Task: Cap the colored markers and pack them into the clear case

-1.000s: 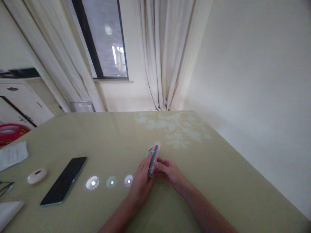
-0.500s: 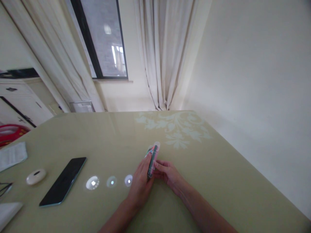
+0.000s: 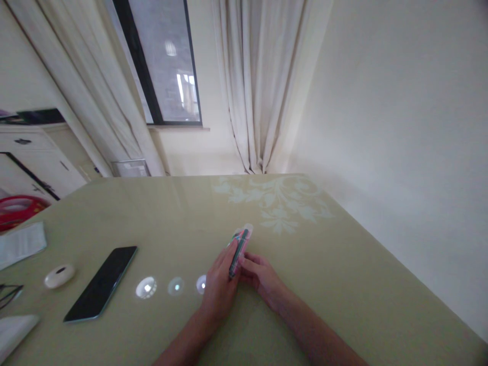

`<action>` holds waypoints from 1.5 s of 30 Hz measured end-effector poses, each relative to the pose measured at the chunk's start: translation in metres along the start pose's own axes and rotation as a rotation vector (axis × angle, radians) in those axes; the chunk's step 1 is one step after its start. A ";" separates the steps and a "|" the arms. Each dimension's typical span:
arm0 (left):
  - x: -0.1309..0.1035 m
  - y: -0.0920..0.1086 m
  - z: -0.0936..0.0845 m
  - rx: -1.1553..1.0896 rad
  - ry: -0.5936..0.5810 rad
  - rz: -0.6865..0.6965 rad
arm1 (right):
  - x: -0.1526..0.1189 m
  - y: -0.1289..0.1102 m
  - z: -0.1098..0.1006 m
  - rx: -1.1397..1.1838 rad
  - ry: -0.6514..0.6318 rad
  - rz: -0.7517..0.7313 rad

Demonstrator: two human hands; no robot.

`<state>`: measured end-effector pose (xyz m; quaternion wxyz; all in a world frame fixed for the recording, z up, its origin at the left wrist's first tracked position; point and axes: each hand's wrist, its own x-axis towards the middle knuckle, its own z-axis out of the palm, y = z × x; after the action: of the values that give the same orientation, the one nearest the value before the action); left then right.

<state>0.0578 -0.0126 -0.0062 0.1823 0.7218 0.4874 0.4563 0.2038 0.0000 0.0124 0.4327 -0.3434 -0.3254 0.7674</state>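
A small clear plastic pack [image 3: 241, 245] with dark green, pink and orange parts stands tilted above the middle of the table [image 3: 183, 213]. I cannot make out what is inside it. My left hand [image 3: 221, 279] is closed round its left side, the fingers lying along it. My right hand [image 3: 261, 277] pinches its lower right edge between thumb and fingers. The bottom end of the pack is partly hidden by my hands.
On the left lie a black phone [image 3: 101, 284], a white oval object [image 3: 60, 276], a sheet of paper [image 3: 23, 244] and a dark cable [image 3: 9, 295]. A white object [image 3: 15, 333] sits at the lower left edge. A wall [image 3: 400, 152] borders the table's right side.
My right hand has shifted slightly left along the pack's lower edge. The pack stays between both hands at nearly the same tilt. The whole view has shifted a little.
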 end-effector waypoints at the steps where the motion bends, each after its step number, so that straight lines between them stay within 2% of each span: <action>1: 0.000 0.000 0.000 0.006 -0.004 0.010 | 0.001 0.000 0.000 0.001 -0.011 -0.006; 6: 0.001 -0.003 0.002 0.033 0.021 0.048 | 0.005 0.001 -0.001 -0.015 -0.072 -0.041; 9: 0.002 -0.006 0.003 0.038 0.058 0.050 | 0.007 0.003 -0.001 -0.044 -0.080 -0.072; 14: 0.005 -0.009 0.002 0.047 0.058 0.067 | 0.010 0.003 -0.001 -0.047 -0.079 -0.092; 23: 0.015 -0.017 0.001 0.065 0.043 0.088 | 0.018 0.010 0.007 -0.003 0.024 -0.075; 28: 0.015 -0.005 0.000 0.033 0.096 0.105 | 0.020 0.014 0.011 0.076 0.003 -0.070; 34: 0.011 0.010 0.001 0.059 0.172 0.189 | 0.016 0.013 0.006 0.011 -0.092 -0.127; 38: 0.011 0.010 0.001 0.099 0.163 0.236 | 0.016 0.015 0.002 -0.010 -0.104 -0.156; 45: 0.010 0.005 0.006 0.146 0.108 0.348 | 0.013 0.011 0.008 0.056 -0.083 -0.181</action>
<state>0.0660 -0.0051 -0.0010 0.0213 0.7810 0.3961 0.4824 0.1871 0.0058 0.0049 0.4959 -0.2680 -0.3512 0.7476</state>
